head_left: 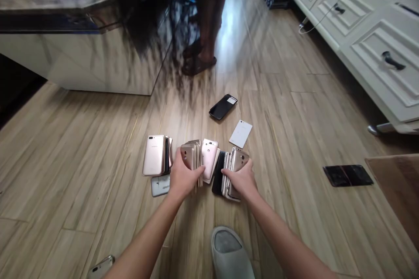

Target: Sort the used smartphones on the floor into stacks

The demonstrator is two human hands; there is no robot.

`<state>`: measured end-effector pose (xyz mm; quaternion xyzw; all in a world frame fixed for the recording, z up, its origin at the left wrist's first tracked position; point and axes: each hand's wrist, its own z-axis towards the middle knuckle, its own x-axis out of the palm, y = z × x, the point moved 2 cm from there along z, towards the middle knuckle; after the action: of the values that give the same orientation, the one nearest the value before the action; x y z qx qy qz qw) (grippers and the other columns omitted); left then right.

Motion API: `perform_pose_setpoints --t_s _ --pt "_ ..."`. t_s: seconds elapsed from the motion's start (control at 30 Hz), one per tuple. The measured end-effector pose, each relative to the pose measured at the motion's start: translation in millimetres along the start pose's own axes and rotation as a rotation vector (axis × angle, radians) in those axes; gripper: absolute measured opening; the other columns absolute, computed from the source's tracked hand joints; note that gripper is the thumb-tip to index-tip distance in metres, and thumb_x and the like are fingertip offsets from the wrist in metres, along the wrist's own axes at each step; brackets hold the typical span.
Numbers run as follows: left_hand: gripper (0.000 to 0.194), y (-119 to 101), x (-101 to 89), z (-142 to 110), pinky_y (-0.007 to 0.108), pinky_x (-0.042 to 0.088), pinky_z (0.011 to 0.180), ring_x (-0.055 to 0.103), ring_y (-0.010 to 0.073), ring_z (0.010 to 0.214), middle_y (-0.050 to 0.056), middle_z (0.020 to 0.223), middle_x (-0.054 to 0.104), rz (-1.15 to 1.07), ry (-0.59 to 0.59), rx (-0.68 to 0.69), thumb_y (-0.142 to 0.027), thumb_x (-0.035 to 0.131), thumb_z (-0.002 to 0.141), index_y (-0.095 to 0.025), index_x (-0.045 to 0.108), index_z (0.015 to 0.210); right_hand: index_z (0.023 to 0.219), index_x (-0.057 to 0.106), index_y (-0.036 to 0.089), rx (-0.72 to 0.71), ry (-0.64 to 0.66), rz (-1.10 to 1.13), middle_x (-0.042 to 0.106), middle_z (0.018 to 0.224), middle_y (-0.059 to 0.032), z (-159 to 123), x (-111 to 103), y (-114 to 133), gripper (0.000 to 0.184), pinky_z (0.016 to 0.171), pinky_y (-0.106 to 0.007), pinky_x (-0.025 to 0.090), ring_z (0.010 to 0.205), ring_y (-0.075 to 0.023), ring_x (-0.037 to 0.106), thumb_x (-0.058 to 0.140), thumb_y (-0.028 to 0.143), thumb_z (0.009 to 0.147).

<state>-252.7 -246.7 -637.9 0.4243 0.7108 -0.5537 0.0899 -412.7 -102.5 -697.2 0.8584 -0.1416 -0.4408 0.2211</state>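
Note:
My left hand (183,176) is closed around a stack of gold smartphones (189,157) standing on edge on the floor. Around a second stack of gold and silver smartphones (238,160) my right hand (241,178) is closed, thumb on the near left side. Between the two stacks lean a pink-gold smartphone (208,154) and a black one (218,178). Left of my left hand stands a row fronted by a rose-gold smartphone (153,154), with a grey smartphone (159,186) lying below it.
Farther off lie a white smartphone (241,134) and a black smartphone (223,107). A dark pair of panels (348,175) is at right, near a brown mat (396,183). A person's sandalled foot (199,63) stands ahead. White drawers (369,52) line the right; a counter (108,65), the left.

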Motion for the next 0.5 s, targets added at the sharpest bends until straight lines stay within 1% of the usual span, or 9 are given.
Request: perform_pose_setpoints --t_s 0.07,0.13,0.2,0.3,0.37,0.43,0.5 --pt "0.098 -13.4 10.7 0.9 0.043 0.049 0.104 0.062 0.0328 0.124 0.015 0.135 0.063 0.186 -0.004 0.039 -0.032 0.086 0.072 -0.02 0.032 0.153 0.151 0.024 0.014 0.063 0.018 -0.092 0.055 0.141 -0.0275 -3.6 1.9 4.7 0.105 0.099 -0.056 0.051 0.124 -0.0448 0.061 0.078 0.051 0.069" --pt "0.1 -24.4 23.1 3.0 0.044 0.051 0.099 0.064 0.0343 0.119 0.016 0.131 0.063 0.324 0.025 0.068 -0.035 0.08 0.076 -0.019 0.025 0.158 0.155 0.019 0.014 0.088 0.025 -0.15 0.052 0.144 -0.0272 -8.9 1.9 10.5 0.108 0.101 -0.055 0.05 0.128 -0.0447 0.058 0.076 0.051 0.072" --pt "0.098 -30.4 36.5 6.0 0.044 0.052 0.093 0.066 0.036 0.112 0.017 0.128 0.062 0.45 0.057 0.103 -0.037 0.076 0.079 -0.018 0.022 0.159 0.158 0.013 0.013 0.089 0.021 -0.189 0.05 0.145 -0.0281 -14.1 1.1 15.8 0.109 0.1 -0.055 0.05 0.129 -0.0454 0.057 0.074 0.052 0.076" --pt "0.099 -29.4 55.6 10.0 0.045 0.054 0.085 0.068 0.0386 0.106 0.02 0.13 0.058 0.613 0.094 0.142 -0.037 0.073 0.079 -0.015 0.021 0.16 0.161 0.004 0.011 0.11 0.043 -0.215 0.046 0.147 -0.0306 -19.5 -0.1 20.0 0.111 0.099 -0.056 0.05 0.129 -0.0462 0.057 0.069 0.053 0.081" --pt "0.098 -25.6 63.9 11.7 0.045 0.054 0.081 0.069 0.0395 0.104 0.021 0.131 0.057 0.68 0.102 0.148 -0.035 0.072 0.078 -0.015 0.022 0.16 0.161 0.001 0.01 0.122 0.064 -0.209 0.045 0.149 -0.0312 -20.9 -1.0 21.1 0.112 0.099 -0.055 0.05 0.129 -0.046 0.057 0.068 0.052 0.082" --pt "0.097 -22.6 66.8 12.5 0.045 0.054 0.08 0.069 0.0391 0.102 0.021 0.13 0.056 0.694 0.094 0.146 -0.034 0.071 0.078 -0.015 0.023 0.16 0.161 0.001 0.01 0.124 0.07 -0.197 0.045 0.149 -0.0308 -20.9 -2.3 21.3 0.112 0.101 -0.055 0.05 0.131 -0.0456 0.056 0.069 0.051 0.081" --pt "0.095 -21.1 65.0 13.2 0.045 0.054 0.082 0.069 0.0387 0.102 0.02 0.128 0.056 0.664 0.081 0.129 -0.036 0.07 0.08 -0.014 0.023 0.159 0.161 0.003 0.01 0.124 0.073 -0.186 0.046 0.149 -0.0304 -20.0 -3.4 20.0 0.111 0.102 -0.055 0.049 0.131 -0.0452 0.056 0.069 0.051 0.081"
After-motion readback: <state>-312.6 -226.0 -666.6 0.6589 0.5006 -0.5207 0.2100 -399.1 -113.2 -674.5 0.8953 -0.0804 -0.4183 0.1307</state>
